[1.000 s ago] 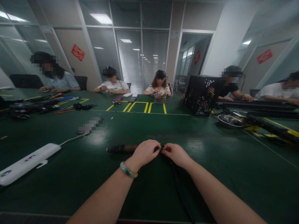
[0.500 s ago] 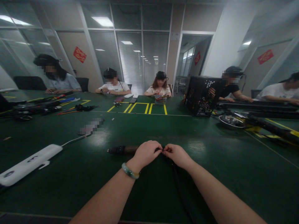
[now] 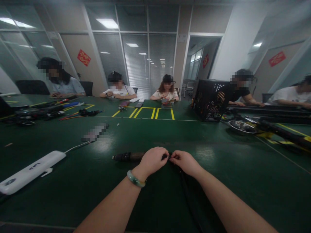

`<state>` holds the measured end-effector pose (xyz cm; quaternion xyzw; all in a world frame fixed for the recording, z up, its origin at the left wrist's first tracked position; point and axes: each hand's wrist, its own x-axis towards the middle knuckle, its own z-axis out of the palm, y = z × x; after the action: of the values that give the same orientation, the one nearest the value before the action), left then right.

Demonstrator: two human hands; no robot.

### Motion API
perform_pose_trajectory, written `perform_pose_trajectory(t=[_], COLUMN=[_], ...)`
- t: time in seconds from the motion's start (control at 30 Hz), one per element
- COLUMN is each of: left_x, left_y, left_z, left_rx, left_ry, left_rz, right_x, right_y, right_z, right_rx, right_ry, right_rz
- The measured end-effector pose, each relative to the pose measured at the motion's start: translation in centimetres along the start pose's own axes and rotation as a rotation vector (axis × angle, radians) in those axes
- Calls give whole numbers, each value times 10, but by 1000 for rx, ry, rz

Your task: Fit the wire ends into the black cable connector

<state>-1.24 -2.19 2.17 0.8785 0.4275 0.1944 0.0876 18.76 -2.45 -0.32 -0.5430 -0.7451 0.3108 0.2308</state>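
My left hand [image 3: 152,159], with a pale green bangle on its wrist, is closed around a dark rod-like tool [image 3: 128,157] that lies flat on the green table and sticks out to the left. My right hand [image 3: 185,161] is closed in a pinch right against the left hand's fingertips, on a small part too small to make out. A black cable [image 3: 185,191] runs from between the hands toward me, under my right forearm.
A white power strip [image 3: 29,172] with a white cord lies at the left. A black perforated case [image 3: 211,99] and a metal bowl [image 3: 240,127] stand at the right. Tools and cables lie at the far left. Several people sit around the table's far side.
Both hands stay pinched together at the same spot; only the view has shifted slightly.
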Motion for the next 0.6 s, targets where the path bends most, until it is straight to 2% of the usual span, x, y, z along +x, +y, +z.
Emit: perform_pose_trajectory(t=[0.6], left_x=[-1], left_y=[1], left_z=[0], left_rx=[-18], left_ry=[22], left_rz=[20], right_x=[-1], right_y=[-3], right_z=[-1], right_rx=[-2], right_ry=[-9], right_rz=[18])
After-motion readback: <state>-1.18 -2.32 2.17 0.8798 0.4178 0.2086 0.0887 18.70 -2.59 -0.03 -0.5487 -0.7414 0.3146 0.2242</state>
